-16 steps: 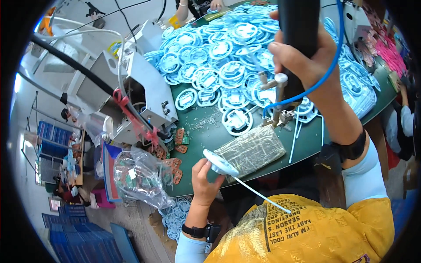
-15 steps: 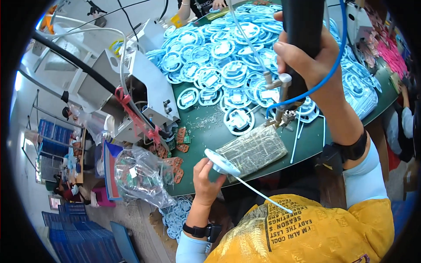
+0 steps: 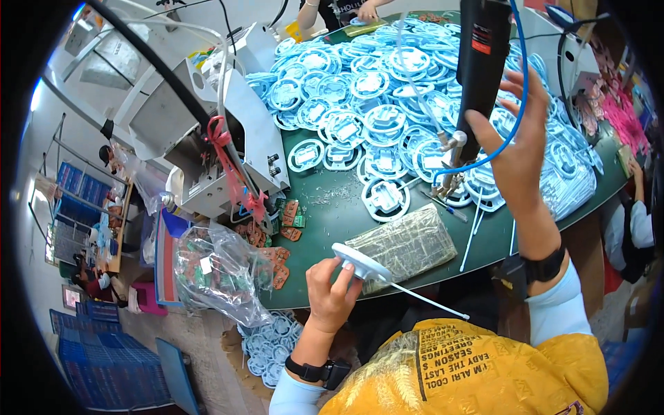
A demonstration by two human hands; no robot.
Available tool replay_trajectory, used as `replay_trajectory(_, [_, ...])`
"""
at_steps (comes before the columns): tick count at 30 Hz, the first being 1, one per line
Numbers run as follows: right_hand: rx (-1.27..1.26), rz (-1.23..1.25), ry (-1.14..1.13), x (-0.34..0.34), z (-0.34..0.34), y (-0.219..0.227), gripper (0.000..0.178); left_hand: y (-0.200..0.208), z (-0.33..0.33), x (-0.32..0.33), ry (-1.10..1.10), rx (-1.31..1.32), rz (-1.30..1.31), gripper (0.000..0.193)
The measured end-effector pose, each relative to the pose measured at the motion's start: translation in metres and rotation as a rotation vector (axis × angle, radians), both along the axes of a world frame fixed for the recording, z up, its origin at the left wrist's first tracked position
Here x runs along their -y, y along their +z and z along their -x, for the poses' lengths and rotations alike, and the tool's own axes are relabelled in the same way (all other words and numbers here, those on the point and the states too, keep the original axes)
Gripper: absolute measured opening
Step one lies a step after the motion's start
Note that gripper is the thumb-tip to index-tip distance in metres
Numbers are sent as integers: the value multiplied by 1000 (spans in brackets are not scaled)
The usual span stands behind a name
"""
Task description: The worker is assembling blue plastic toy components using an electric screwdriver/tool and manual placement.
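Note:
My left hand (image 3: 332,294) is closed on a round light blue plastic disc (image 3: 361,261). A thin white stick (image 3: 429,301) runs from the disc's edge toward my body. On the right, my right hand (image 3: 519,131) has its fingers spread beside a black power screwdriver (image 3: 481,62), which hangs upright with a metal tip and a blue air hose. The thumb lies against or just in front of the tool's body; whether it touches I cannot tell. Beneath the tip and just beyond the disc lies a flat block wrapped in clear tape (image 3: 404,238).
A large heap of light blue round parts (image 3: 366,83) covers the green table (image 3: 315,228). A grey machine (image 3: 242,131) stands at left, near orange-green circuit boards (image 3: 280,266) and a clear plastic bag (image 3: 221,270). Other people's hands (image 3: 370,12) show at the far edge.
My right hand has loosened from around the screwdriver and spread its fingers, shifting slightly right and down. The left hand with the disc has moved a little right and lower.

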State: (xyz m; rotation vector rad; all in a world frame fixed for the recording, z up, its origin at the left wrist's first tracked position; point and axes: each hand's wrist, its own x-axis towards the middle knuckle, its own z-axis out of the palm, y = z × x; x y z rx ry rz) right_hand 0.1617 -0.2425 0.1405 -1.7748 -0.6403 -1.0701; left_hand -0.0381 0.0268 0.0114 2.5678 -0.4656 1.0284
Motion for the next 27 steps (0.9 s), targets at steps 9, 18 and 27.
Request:
replay_trajectory(9, [-382, 565, 619, -39, 102, -68, 37, 0, -1, 19, -19, 64, 11, 68])
replay_trajectory(18, [-407, 679, 721, -33, 110, -79, 28, 31, 3, 21, -219, -275, 691, 56])
replay_trajectory(27, [-319, 692, 700, -36, 117, -80, 22, 16, -3, 30, -431, -444, 995, 22])
